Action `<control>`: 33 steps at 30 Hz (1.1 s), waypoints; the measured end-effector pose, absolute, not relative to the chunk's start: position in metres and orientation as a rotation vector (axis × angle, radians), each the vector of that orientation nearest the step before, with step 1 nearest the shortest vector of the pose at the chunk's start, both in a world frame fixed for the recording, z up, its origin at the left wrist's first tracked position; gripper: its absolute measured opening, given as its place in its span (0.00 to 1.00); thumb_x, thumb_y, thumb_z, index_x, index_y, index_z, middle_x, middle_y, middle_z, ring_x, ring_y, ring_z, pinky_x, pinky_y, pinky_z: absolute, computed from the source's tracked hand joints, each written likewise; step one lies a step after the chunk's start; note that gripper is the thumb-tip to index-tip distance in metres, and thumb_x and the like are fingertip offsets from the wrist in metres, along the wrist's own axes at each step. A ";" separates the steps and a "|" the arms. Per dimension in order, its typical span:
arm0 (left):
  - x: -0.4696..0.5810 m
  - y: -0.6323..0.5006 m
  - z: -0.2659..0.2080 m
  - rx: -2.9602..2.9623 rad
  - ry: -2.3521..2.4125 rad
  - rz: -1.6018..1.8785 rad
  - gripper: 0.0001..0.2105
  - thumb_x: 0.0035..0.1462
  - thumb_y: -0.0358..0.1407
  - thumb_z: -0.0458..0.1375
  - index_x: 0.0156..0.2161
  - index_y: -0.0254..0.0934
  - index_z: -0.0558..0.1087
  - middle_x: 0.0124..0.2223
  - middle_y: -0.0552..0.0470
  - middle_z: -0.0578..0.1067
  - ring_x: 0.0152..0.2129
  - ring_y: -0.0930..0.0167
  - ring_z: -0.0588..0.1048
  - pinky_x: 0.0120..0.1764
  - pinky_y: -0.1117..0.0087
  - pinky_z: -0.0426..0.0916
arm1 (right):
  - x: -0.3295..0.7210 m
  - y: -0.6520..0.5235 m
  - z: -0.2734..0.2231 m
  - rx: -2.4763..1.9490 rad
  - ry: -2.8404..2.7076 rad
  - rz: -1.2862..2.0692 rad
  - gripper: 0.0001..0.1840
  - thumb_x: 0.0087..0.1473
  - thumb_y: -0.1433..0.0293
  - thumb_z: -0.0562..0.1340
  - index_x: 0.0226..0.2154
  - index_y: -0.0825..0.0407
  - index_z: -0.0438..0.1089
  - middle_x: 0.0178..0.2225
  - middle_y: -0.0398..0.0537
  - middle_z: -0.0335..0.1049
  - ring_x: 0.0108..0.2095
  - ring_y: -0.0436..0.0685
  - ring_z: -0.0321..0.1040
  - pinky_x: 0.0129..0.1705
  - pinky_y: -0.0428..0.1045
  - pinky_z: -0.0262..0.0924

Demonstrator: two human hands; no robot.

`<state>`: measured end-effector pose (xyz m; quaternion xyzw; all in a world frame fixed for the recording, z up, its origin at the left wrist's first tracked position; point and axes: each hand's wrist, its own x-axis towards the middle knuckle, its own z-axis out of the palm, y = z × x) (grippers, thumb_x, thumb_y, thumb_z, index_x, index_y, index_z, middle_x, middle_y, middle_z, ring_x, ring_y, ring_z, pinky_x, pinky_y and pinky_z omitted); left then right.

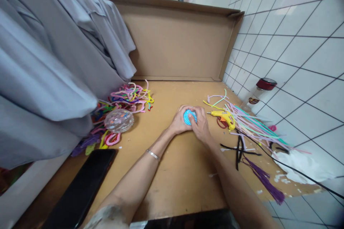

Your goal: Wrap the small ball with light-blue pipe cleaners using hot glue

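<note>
Both hands meet over the middle of the table around a small round blue coil (pixel 189 117) with a striped, ribbed surface that looks like wound pipe cleaner. My left hand (pixel 179 121) curls about its left side. From the right, my right hand (pixel 201 123) closes on it, thumb lying across the blue face. The coil's underside and far edge are hidden by fingers. To the right lies a yellow hot glue gun (pixel 224 117), its nozzle pointing toward my hands. Pastel pipe cleaners (pixel 252 123) are bundled behind it, and black pipe cleaners (pixel 238 150) lie nearer.
At left sit a tangle of coloured pipe cleaners (pixel 131 96), a clear faceted bowl (pixel 119 121) and a black phone (pixel 83 189). A purple tassel (pixel 264 180), white tissue (pixel 301 166) and red-lidded jar (pixel 258 93) stand right. A cardboard panel (pixel 177 43) rises behind; grey cloth (pixel 59 53) hangs left.
</note>
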<state>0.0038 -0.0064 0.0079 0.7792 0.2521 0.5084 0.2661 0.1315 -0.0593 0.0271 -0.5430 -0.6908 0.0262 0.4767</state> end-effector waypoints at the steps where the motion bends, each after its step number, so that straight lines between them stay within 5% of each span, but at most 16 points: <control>1: 0.004 -0.007 0.008 2.100 0.683 1.374 0.30 0.37 0.36 0.69 0.48 0.39 0.67 0.51 0.45 0.71 0.50 0.61 0.71 0.55 0.56 0.65 | 0.131 -0.059 0.027 -1.322 -1.682 0.068 0.14 0.60 0.63 0.52 0.44 0.50 0.66 0.43 0.55 0.66 0.46 0.62 0.64 0.51 0.59 0.62; 15: 0.004 -0.009 0.011 2.051 0.742 1.350 0.32 0.33 0.33 0.71 0.49 0.39 0.68 0.51 0.46 0.71 0.50 0.60 0.71 0.55 0.55 0.66 | 0.138 -0.050 0.018 -1.165 -1.376 0.398 0.15 0.55 0.60 0.56 0.43 0.49 0.63 0.42 0.50 0.68 0.44 0.59 0.67 0.47 0.55 0.65; 33: 0.005 -0.008 0.011 2.073 0.741 1.347 0.33 0.33 0.32 0.70 0.49 0.40 0.68 0.51 0.46 0.71 0.50 0.59 0.71 0.55 0.54 0.66 | 0.137 -0.052 0.023 -1.156 -1.493 0.252 0.10 0.55 0.64 0.54 0.38 0.47 0.67 0.40 0.49 0.67 0.44 0.60 0.66 0.48 0.57 0.63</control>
